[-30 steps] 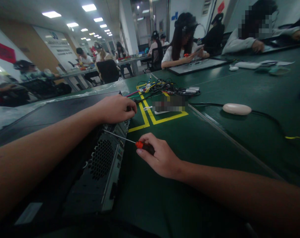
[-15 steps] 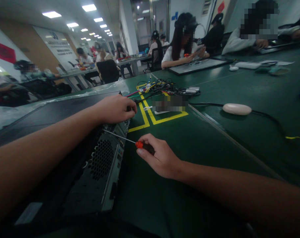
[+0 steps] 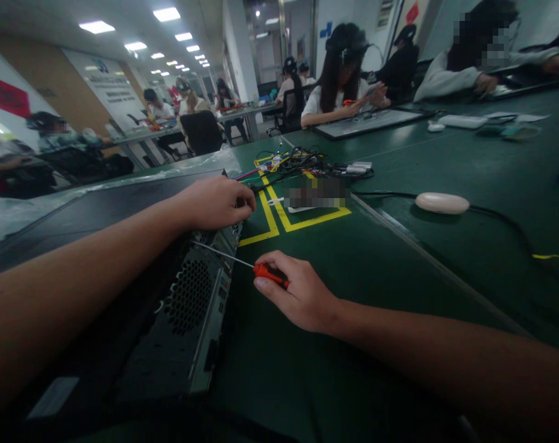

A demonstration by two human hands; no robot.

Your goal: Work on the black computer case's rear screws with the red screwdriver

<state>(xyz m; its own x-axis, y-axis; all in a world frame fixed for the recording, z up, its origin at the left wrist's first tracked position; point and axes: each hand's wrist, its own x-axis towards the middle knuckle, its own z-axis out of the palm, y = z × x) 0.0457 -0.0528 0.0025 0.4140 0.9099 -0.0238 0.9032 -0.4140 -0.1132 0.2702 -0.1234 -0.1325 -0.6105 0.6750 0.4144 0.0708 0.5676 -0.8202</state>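
Note:
A black desktop computer case (image 3: 136, 197) lies on its side at the left, its rear panel with a honeycomb vent (image 3: 191, 298) facing right. My left hand (image 3: 217, 204) lies on the case's far rear corner, fingers curled over the edge; its fingertips are partly hidden. My right hand (image 3: 300, 289) is closed around the red and black handle of a screwdriver (image 3: 266, 272). The screwdriver's thin metal shaft points left to the top edge of the rear panel, just below my left wrist. Its tip is at that edge, too small to make out clearly.
The green table (image 3: 385, 277) carries yellow tape markings (image 3: 313, 219), a tangle of cables (image 3: 302, 161) and a white oval piece (image 3: 442, 203) on a black cord. Clear plastic sheeting (image 3: 7, 215) lies behind the case. Across the table a person (image 3: 339, 92) works over a flat panel (image 3: 371, 122).
The screwdriver handle has turned in my right hand, so more of its red side shows. My left hand and the computer case have stayed in place.

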